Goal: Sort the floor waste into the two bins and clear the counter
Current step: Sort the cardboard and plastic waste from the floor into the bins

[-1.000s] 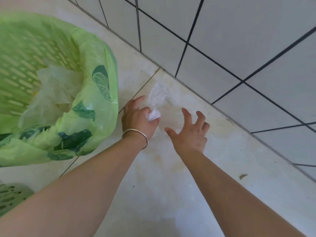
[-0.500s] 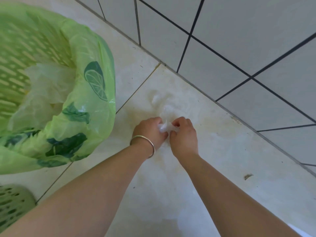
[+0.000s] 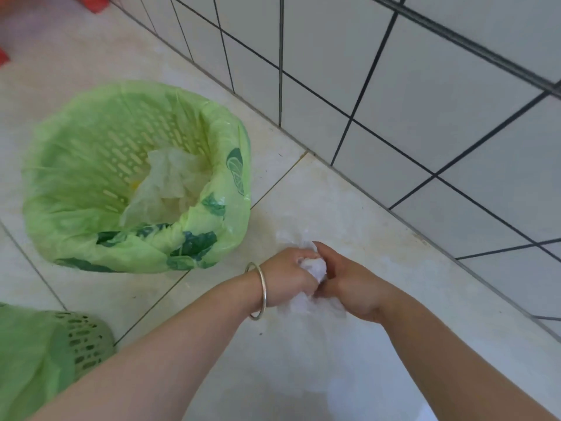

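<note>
A clear, crumpled plastic wrap (image 3: 312, 267) is bunched between both my hands just above the floor. My left hand (image 3: 285, 276), with a metal bangle on its wrist, is closed around the wad from the left. From the right, my right hand (image 3: 352, 287) presses against it, fingers curled on the plastic. Some loose film trails under the hands. To the upper left stands a green slotted bin (image 3: 100, 165) lined with a green leaf-print bag, with pale crumpled plastic inside. A second green bin (image 3: 82, 344) shows at the lower left edge.
A white tiled wall (image 3: 425, 101) with dark grout runs diagonally along the right, close to my hands. The pale floor tiles (image 3: 303, 375) are stained near the wall. Something red (image 3: 94, 3) lies at the top left corner.
My hands came together on the plastic and gathered it into a wad. The view pulled back, so the whole lined bin now shows.
</note>
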The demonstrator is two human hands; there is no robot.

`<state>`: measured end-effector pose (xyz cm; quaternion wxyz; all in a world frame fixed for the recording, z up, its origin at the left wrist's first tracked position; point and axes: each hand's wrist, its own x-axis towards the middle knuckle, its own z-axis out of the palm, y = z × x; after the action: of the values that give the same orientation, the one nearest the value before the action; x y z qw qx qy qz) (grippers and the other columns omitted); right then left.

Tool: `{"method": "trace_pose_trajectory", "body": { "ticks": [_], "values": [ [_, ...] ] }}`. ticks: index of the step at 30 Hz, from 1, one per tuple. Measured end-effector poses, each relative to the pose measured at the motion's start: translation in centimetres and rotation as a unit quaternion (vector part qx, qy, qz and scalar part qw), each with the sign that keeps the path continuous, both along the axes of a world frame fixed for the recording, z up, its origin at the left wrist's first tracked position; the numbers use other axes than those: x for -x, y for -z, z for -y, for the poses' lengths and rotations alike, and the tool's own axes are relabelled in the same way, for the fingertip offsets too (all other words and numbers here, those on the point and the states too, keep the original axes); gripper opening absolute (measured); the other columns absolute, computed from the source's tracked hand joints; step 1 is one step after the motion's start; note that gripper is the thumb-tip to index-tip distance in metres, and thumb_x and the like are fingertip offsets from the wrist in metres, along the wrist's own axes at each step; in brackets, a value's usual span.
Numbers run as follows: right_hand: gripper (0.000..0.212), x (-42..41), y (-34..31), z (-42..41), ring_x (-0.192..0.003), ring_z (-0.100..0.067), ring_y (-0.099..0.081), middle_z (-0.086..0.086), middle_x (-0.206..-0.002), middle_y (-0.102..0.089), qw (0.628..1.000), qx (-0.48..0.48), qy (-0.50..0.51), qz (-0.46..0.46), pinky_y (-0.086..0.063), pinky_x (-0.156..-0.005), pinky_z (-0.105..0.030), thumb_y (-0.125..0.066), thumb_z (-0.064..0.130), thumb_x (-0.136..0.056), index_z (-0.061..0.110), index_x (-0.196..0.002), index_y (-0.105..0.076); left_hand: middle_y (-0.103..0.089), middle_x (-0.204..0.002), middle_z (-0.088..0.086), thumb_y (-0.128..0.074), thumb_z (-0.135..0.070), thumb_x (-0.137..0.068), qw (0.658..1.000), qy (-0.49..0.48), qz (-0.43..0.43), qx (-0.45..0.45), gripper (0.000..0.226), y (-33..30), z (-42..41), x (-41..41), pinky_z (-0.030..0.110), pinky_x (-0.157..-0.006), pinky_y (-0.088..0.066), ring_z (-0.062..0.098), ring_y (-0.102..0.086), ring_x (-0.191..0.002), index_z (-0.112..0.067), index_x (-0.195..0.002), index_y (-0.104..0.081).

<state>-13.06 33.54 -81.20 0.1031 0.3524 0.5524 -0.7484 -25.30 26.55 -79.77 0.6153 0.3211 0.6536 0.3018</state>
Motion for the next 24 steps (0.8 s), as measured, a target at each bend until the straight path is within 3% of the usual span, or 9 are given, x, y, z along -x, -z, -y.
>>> {"method": "trace_pose_trajectory", "body": {
  "ticks": [2,5,9,10,13,15,20,21,24],
  "values": [
    [0.059,0.2,-1.4,0.4,-0.094,-0.007,-0.064,0.01,-0.101,-0.066,0.999,-0.025,-0.025,-0.011,-0.05,-0.079,-0.025,-0.052,-0.007,-0.069,0.04,-0.104,-0.057,-0.048,-0.061,-0.008,-0.047,-0.01,-0.049,1.0,0.015,0.013,0.0,0.031,-1.1,0.6,0.5,0.014,-0.05,-0.039,0.005,-0.047,-0.057,-0.012,-0.078,-0.057],
    [0.051,0.9,-3.7,1.0,-0.081,-0.003,-0.062,0.011,-0.088,-0.064,0.997,-0.07,-0.017,-0.031,-0.047,-0.071,-0.024,-0.049,-0.015,-0.078,0.031,-0.097,-0.057,-0.053,-0.056,-0.005,-0.049,-0.005,-0.046,0.997,-0.042,0.064,0.006,0.02,-3.1,1.6,1.1,0.023,-0.056,-0.038,0.017,-0.051,-0.062,-0.016,-0.06,-0.058],
    [0.039,2.2,-6.6,1.8,-0.078,-0.018,-0.055,-0.003,-0.085,-0.063,0.992,-0.098,0.057,-0.06,-0.039,-0.064,-0.031,-0.053,-0.009,-0.079,0.028,-0.091,-0.058,-0.059,-0.053,-0.001,-0.052,-0.005,-0.057,0.97,-0.143,0.195,-0.013,0.013,-5.7,2.7,1.6,0.013,-0.043,-0.04,0.011,-0.056,-0.046,-0.014,-0.059,-0.061],
    [0.04,2.5,-7.2,2.1,-0.076,-0.019,-0.052,-0.006,-0.083,-0.061,0.99,-0.102,0.072,-0.064,-0.039,-0.061,-0.029,-0.05,-0.011,-0.081,0.027,-0.089,-0.057,-0.059,-0.054,0.0,-0.055,-0.011,-0.066,0.961,-0.145,0.235,-0.018,0.005,-6.6,2.9,1.8,0.012,-0.039,-0.038,0.01,-0.055,-0.044,-0.013,-0.063,-0.059],
    [0.043,3.2,-8.5,3.0,-0.069,-0.02,-0.048,-0.011,-0.08,-0.058,0.984,-0.136,0.094,-0.064,-0.037,-0.054,-0.025,-0.048,-0.011,-0.084,0.031,-0.078,-0.056,-0.053,-0.064,0.001,-0.052,-0.049,-0.081,0.941,-0.163,0.296,-0.02,0.035,-7.9,3.5,2.3,0.015,-0.038,-0.037,0.009,-0.052,-0.046,-0.016,-0.07,-0.057],
    [0.03,3.8,-9.3,3.6,-0.063,-0.02,-0.047,-0.013,-0.078,-0.058,0.975,-0.173,0.124,-0.06,-0.035,-0.049,-0.022,-0.051,-0.007,-0.084,0.022,-0.079,-0.059,-0.059,-0.07,0.004,-0.051,-0.059,-0.078,0.93,-0.256,0.264,-0.014,0.044,-8.0,4.0,2.3,0.019,-0.05,-0.046,0.013,-0.059,-0.054,-0.015,-0.076,-0.061],
    [0.007,5.8,-11.1,5.8,-0.055,-0.001,-0.044,0.003,-0.073,-0.054,0.94,-0.284,0.161,-0.101,-0.034,-0.048,-0.008,-0.063,0.013,-0.072,0.009,-0.074,-0.058,-0.064,-0.106,0.018,-0.046,-0.041,-0.078,0.913,-0.402,0.014,-0.061,0.027,-9.1,4.8,1.9,0.038,-0.094,-0.047,0.031,-0.06,-0.096,-0.023,-0.087,-0.064],
    [0.01,6.3,-11.7,6.4,-0.058,-0.002,-0.044,0.002,-0.075,-0.054,0.935,-0.296,0.156,-0.115,-0.034,-0.049,-0.008,-0.058,0.017,-0.069,0.009,-0.075,-0.057,-0.063,-0.104,0.017,-0.042,-0.036,-0.073,0.898,-0.431,-0.01,-0.086,0.024,-9.6,5.0,2.1,0.041,-0.093,-0.047,0.032,-0.059,-0.097,-0.028,-0.088,-0.058],
    [0.026,7.8,-13.1,7.5,-0.07,-0.014,-0.052,-0.007,-0.081,-0.059,0.945,-0.241,0.151,-0.159,-0.041,-0.061,-0.022,-0.047,0.014,-0.065,0.017,-0.085,-0.063,-0.057,-0.073,0.007,-0.046,-0.017,-0.078,0.847,-0.507,-0.036,-0.156,0.023,-11.1,5.6,3.8,0.036,-0.065,-0.042,0.024,-0.054,-0.07,-0.038,-0.072,-0.052]
  ]
}}
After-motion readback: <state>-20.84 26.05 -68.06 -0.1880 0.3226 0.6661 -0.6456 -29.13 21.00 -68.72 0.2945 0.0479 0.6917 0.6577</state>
